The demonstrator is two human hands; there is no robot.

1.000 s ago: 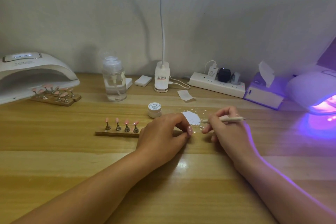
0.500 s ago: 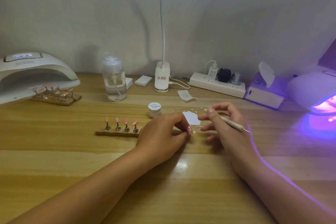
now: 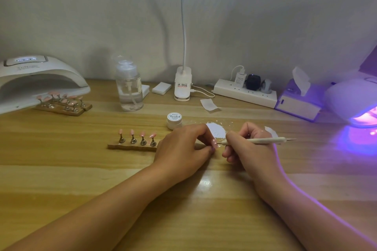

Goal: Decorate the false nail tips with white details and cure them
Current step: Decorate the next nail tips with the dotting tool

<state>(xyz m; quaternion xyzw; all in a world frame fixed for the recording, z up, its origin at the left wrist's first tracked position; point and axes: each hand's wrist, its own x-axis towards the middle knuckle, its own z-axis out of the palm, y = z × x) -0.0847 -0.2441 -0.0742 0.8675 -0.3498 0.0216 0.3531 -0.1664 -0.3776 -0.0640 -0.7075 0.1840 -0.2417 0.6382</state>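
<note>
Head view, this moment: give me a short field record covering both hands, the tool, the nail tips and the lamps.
left hand: fingers curled at the right end of the wooden stand; what it pinches is unclear
right hand: grips the dotting tool, tip pointing at the left hand's fingertips
pink tips: four visible, upright on the stand
white gel jar: lid on, beyond the stand
left lamp: no glow inside; second stand at its mouth
right lamp: glowing purple
</note>
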